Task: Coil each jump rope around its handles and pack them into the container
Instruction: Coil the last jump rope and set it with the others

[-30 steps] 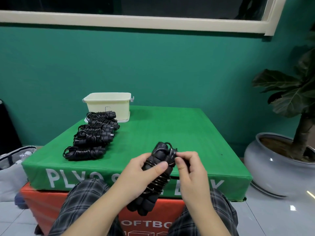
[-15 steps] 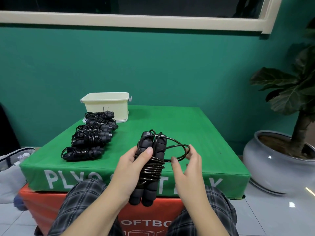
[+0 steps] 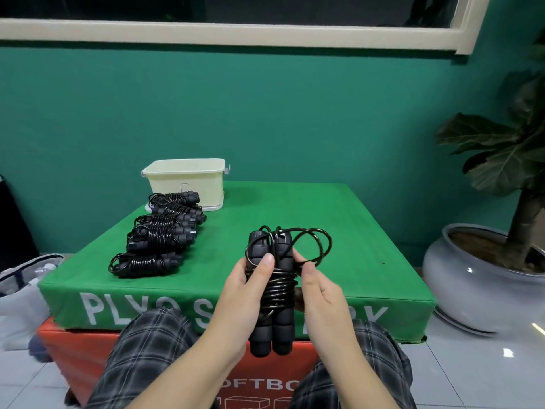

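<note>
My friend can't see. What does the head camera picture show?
A left hand grips a jump rope coiled round its handles; the right hand pinches its loose loop. Five coiled ropes lie beside a cream container.

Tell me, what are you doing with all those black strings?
A person is winding a jump rope around its two handles. The left hand grips the handles side by side, thumb on top, while the right hand pinches the last loose loop beside them. Five ropes already coiled lie in a row on the green box, in front of the cream container. None of them can be seen in the container yet.
</note>
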Tool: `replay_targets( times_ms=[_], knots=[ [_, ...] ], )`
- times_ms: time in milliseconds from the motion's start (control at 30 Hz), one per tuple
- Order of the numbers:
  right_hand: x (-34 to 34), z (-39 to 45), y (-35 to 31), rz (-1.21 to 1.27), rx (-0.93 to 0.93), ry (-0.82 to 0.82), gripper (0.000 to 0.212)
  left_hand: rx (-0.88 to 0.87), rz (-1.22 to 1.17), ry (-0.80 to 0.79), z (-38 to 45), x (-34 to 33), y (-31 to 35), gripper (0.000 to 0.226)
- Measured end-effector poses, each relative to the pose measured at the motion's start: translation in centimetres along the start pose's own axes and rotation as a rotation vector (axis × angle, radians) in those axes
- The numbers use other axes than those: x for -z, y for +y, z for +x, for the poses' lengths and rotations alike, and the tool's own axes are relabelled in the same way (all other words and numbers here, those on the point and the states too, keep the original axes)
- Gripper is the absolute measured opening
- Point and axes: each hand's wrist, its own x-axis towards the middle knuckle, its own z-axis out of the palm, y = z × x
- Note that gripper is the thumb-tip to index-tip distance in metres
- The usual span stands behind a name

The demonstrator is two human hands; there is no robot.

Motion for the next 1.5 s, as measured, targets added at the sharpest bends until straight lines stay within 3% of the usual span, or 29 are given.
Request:
replay_targets(
  times_ms=[67,200,333,567,667,833,967,1033,1167,1333,1500],
  knots=[
    [-0.1,0.0,0.0,-0.028,-0.03,-0.113,0.035,0.003,-0.011,0.025,0.0,-0.1,0.0,0.044],
    [0.4,-0.1,-0.2,0.014,-0.018,-0.219,0.078,0.031,-0.014,0.002,-0.4,-0.9,-0.1,0.038],
    [0.4,0.1,0.4,0.069,0.043,-0.163,0.065,0.043,-0.014,0.029,-0.1,-1.4,-0.2,0.023],
    [-0.2,0.0,-0.1,0.036,0.127,-0.122,0.054,0.042,0.053,0.05,0.2,-1.0,-0.3,0.021],
    [0.2,0.2,-0.1,0.041,0.117,-0.103,0.055,0.03,0.194,0.046,0.6,-0.6,0.2,0.027],
    [0.6,0.4,0.1,-0.01,0.096,-0.05,0.052,-0.032,0.394,0.21,1.8,0.5,1.1,0.023],
    [0.4,0.4,0.9,-0.038,0.088,-0.057,0.049,-0.132,0.681,0.034,2.2,0.7,0.9,0.037],
    [0.3,0.3,1.1,-0.053,0.068,-0.063,0.058,-0.164,0.66,0.019,2.4,1.0,0.6,0.039],
    [0.4,0.2,0.6,-0.059,0.081,-0.03,0.049,-0.201,0.532,-0.056,2.4,1.8,0.9,0.04],
    [1.4,0.4,0.7,-0.108,0.142,0.077,0.053,-0.303,0.712,-0.097,3.3,5.7,2.8,0.045],
    [2.6,0.9,1.0,-0.116,0.118,0.242,0.04,-0.284,0.645,-0.108,3.6,8.3,3.3,0.04]
  ],
)
